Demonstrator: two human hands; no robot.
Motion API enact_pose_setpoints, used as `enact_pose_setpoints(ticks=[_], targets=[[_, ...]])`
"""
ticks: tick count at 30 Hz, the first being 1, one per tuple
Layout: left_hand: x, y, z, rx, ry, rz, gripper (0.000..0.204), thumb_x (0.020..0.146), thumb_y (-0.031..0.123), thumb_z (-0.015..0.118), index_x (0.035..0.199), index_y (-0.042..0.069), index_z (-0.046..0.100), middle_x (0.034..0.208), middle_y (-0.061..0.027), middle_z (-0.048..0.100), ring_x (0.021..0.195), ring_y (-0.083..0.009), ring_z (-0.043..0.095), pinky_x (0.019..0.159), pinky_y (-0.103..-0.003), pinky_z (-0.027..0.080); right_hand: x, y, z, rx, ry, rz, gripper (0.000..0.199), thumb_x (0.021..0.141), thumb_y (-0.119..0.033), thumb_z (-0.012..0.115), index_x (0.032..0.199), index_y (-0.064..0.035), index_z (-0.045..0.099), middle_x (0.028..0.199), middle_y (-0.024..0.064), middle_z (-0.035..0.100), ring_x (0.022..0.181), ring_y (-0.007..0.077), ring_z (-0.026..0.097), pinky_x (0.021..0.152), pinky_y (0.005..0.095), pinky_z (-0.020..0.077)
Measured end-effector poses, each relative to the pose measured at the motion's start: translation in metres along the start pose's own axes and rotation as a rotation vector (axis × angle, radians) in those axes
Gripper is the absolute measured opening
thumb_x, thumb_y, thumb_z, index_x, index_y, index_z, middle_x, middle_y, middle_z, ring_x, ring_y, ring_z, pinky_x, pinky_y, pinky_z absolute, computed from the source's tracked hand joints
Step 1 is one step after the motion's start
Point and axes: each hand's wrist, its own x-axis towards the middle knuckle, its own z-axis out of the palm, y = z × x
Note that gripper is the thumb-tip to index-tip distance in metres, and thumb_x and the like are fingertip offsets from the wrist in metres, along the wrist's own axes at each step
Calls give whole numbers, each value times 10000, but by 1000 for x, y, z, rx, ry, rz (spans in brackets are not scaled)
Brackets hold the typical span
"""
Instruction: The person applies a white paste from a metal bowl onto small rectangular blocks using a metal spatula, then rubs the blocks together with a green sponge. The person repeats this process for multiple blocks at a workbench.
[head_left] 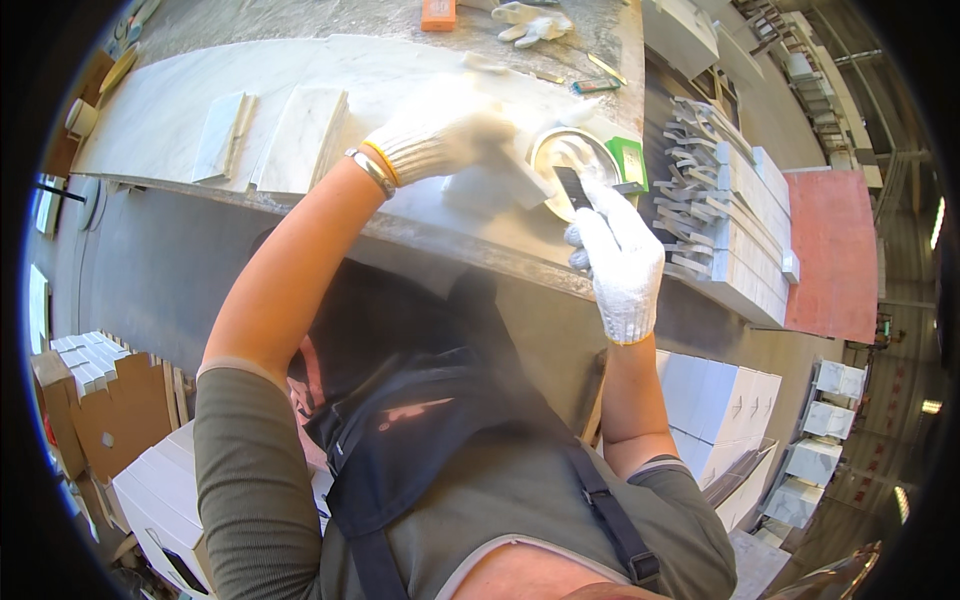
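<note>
My right hand (622, 262), in a white knit glove, grips a putty knife with a dark flat blade (573, 187). The blade is over the near rim of a round tin (541, 160), which has whitish paste (572, 150) inside. My left hand (445, 130), also gloved, is on a pale marble tile (495, 182) close to the table's near edge. Hand and tile are both blurred by motion, and the fingertips are washed out by glare. Left of that hand, two more marble tiles (298, 140) (218, 137) lie on a long marble slab (150, 125).
A green box (628, 163) stands against the tin's right side. Toward the back of the table are an orange box (438, 14), a spare glove (532, 24) and a small teal tube (596, 86). Stacked slabs with straps (750, 230) stand right; cartons (715, 400) stand below.
</note>
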Motion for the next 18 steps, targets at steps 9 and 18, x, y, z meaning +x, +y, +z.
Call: enact_pose_setpoints(ticks=[9, 18], targets=[[-7, -1, 7, -51, 187, 20, 193, 740, 150, 830, 902, 232, 762, 867, 17, 704, 906, -265, 659, 801, -395, 546, 19, 22, 35, -344, 84, -622, 351, 965, -43, 695, 1315, -25, 719, 919, 69, 749, 755, 83, 675, 649, 273, 566], [-12, -6, 17, -67, 192, 52, 188, 745, 159, 834, 916, 201, 767, 893, 10, 708, 913, -258, 653, 829, -382, 538, -1, 17, 18, -102, 86, -269, 353, 976, -30, 681, 1326, -19, 714, 916, 76, 752, 781, 105, 678, 700, 281, 577]])
